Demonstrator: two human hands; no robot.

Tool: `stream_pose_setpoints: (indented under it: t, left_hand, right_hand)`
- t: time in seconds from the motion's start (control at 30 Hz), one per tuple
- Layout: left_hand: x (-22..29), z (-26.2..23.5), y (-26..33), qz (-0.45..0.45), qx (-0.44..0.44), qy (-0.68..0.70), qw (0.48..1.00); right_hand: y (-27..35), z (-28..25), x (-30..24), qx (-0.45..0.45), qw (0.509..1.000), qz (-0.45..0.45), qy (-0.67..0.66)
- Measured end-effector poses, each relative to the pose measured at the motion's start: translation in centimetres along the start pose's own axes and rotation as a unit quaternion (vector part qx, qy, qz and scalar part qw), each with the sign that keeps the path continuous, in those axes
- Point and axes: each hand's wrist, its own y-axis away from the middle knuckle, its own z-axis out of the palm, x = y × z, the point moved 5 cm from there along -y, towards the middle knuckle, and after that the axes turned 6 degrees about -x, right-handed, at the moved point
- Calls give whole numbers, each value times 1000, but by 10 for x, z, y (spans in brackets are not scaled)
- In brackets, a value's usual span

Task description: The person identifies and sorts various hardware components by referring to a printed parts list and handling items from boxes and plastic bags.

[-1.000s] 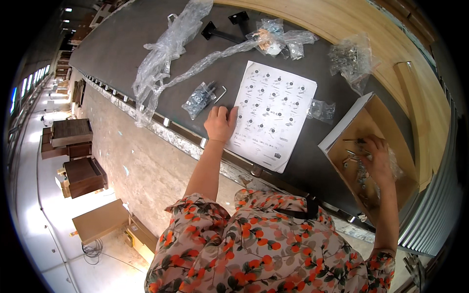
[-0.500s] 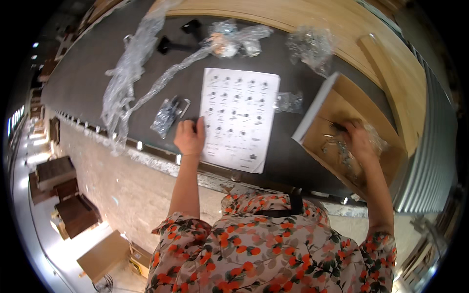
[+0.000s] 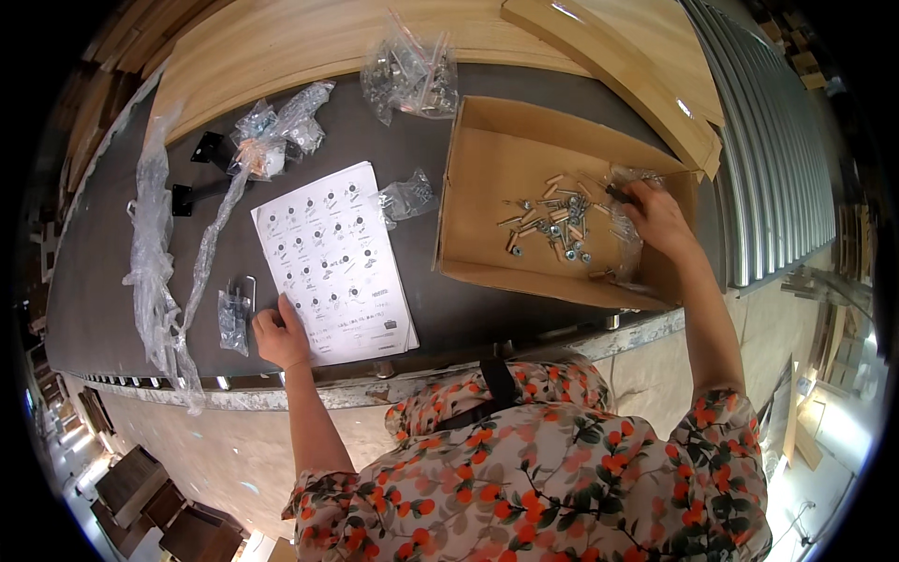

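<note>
My right hand (image 3: 658,217) is inside a shallow cardboard box (image 3: 482,140), at its right side. Its fingers are closed on a small black piece (image 3: 618,194) whose exact kind I cannot make out. Below the fingers, wooden dowels (image 3: 554,184), metal bolts and cam locks lie in a loose heap, beside a crumpled clear bag (image 3: 629,239). My left hand (image 3: 281,335) rests at the lower left edge of printed parts sheets (image 3: 328,272), fingers curled and thumb against the paper. Whether those fingers hold anything is hidden. Next to it lie a small bag of hardware (image 3: 233,323) and a hex key (image 3: 249,288).
Long plastic wrap (image 3: 150,253) trails down the table's left. Black brackets (image 3: 208,148) and bagged parts (image 3: 267,150) lie behind the sheets. Another hardware bag (image 3: 410,77) sits at the back, a small one (image 3: 407,199) beside the paper. Wooden boards (image 3: 599,56) and a roller conveyor (image 3: 763,159) flank the box.
The view has swung rightward, so the table contents appear farther left and the box shows more fully. My right hand stays in the box with the black piece; my left stays by the sheets.
</note>
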Motion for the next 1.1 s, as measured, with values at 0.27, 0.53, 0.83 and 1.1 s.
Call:
stream_pose_setpoints:
  t: [0.27,0.53,0.83,1.1]
  left_hand:
    - [0,1,0,-7,-9,-12,1000]
    - [-1,1,2,-21,-20,-3,1000]
    - [1,2,0,-25,-25,-1,999]
    - [2,-1,1,-30,-26,0,999]
  right_hand:
    - [22,28,17,-72,994,71,39]
    - [25,38,-47,-138,961,22,-238]
    - [10,45,-84,-101,949,-31,-296]
    - [17,-1,-34,-97,993,-28,-54]
